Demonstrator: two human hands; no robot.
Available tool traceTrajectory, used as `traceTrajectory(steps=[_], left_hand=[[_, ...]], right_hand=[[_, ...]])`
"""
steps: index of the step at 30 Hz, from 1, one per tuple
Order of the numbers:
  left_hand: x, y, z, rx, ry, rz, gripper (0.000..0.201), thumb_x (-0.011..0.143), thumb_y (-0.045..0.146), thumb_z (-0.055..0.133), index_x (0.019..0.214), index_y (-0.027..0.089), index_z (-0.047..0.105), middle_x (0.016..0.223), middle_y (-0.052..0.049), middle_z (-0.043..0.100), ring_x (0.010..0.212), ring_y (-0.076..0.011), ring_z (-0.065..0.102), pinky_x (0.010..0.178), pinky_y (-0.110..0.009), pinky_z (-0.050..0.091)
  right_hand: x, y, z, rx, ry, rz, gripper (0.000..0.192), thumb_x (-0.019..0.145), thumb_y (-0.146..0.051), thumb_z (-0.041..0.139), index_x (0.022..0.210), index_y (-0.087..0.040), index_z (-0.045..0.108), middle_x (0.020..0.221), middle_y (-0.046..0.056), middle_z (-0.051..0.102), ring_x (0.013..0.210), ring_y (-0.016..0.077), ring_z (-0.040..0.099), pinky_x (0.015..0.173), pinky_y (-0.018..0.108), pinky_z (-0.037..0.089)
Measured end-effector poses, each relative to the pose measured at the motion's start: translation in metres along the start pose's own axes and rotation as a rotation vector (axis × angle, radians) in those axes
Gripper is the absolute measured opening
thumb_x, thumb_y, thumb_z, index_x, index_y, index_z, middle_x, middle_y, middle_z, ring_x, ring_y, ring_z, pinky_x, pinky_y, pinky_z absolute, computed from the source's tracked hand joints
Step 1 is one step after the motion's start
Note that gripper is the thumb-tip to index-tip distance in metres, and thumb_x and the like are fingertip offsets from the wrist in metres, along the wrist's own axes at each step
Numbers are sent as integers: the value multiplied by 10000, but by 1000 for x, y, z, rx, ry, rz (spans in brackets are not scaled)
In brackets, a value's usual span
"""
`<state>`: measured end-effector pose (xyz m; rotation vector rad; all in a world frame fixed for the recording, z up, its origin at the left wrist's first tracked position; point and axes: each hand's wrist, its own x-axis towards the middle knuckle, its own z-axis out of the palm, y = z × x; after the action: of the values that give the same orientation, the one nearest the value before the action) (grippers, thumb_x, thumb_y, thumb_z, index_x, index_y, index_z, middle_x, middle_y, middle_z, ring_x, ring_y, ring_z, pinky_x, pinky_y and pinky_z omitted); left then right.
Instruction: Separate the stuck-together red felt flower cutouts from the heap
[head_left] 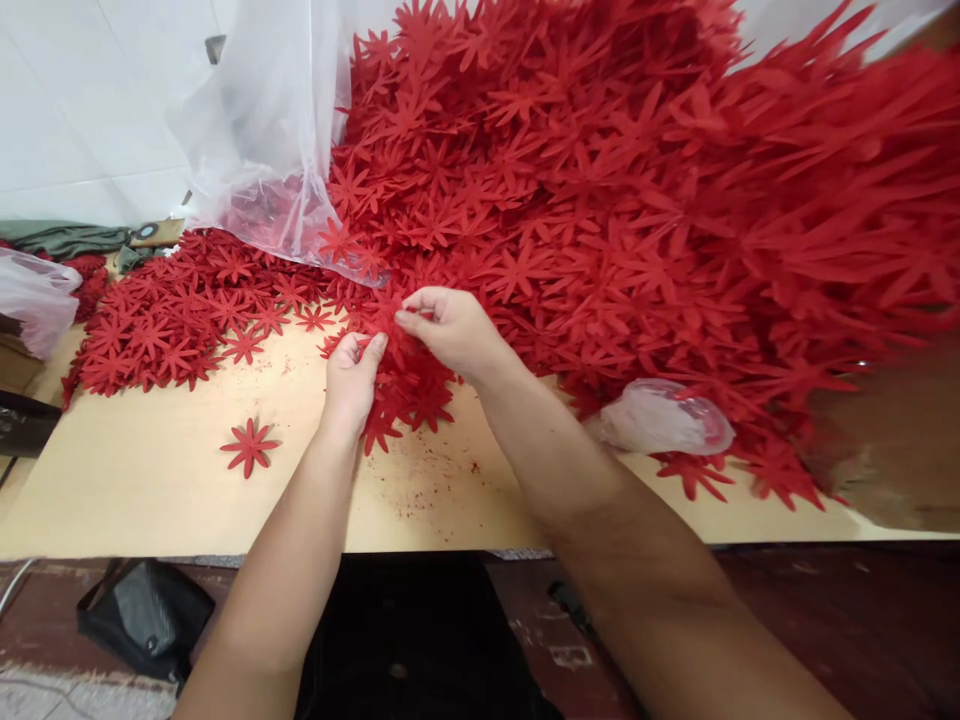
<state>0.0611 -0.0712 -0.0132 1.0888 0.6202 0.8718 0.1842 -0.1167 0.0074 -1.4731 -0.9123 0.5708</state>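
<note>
A huge heap of red flower-shaped cutouts (pixel 600 180) covers the back and right of the pale tabletop (pixel 150 490). At the heap's near edge, my left hand (pixel 351 380) and my right hand (pixel 450 328) pinch a small bunch of red cutouts (pixel 409 385) between fingertips. Both hands touch the same cluster, thumbs and forefingers closed on the petals. A single red cutout (pixel 249 446) lies apart on the bare table, left of my left hand.
A clear plastic bag (pixel 270 140) drapes over the heap's left side. A crumpled clear plastic piece (pixel 664 418) lies on the table at right. Another bag (pixel 34 295) sits far left. A black object (pixel 146 612) lies on the floor below the table edge.
</note>
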Motion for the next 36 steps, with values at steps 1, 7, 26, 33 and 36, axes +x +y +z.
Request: traceTrajectory(steps=[1,7,26,33,36], left_hand=[[0,0,0,-3,8,3,234,715,310,708,663,168,529,568,63,565,530,-60,491,577,-194,402],[1,1,-4,-77,82,-11,220,703,327,720,703,176,560,610,52,601,563,-73,538,645,-221,454],[-3,2,1,-87,-68,-75,227,677,271,736,862,184,636,702,25,676,625,-89,613,645,-222,495],[-3,2,-1,-100,1,-104,145,686,247,718,712,180,592,592,59,581,520,-57,518,546,-192,438],[1,5,-6,-170,96,-153,144,709,235,694,691,186,560,570,69,554,465,-47,463,514,-194,411]], right_hand=[[5,4,-5,14,66,12,128,736,-202,630,710,-200,504,595,-36,521,515,104,503,560,281,470],[21,21,-30,-21,247,-110,173,685,-195,636,781,-220,494,679,-12,528,557,123,518,540,300,457],[-8,-7,-5,7,-156,-76,237,598,-98,668,799,-188,580,765,3,644,729,136,610,747,312,520],[-10,-10,-8,2,-210,-29,225,571,-155,736,711,-183,562,648,-22,597,605,113,567,611,278,503],[-9,-7,-16,11,-189,-9,238,568,-163,744,711,-191,557,604,-34,575,536,98,519,551,272,480]])
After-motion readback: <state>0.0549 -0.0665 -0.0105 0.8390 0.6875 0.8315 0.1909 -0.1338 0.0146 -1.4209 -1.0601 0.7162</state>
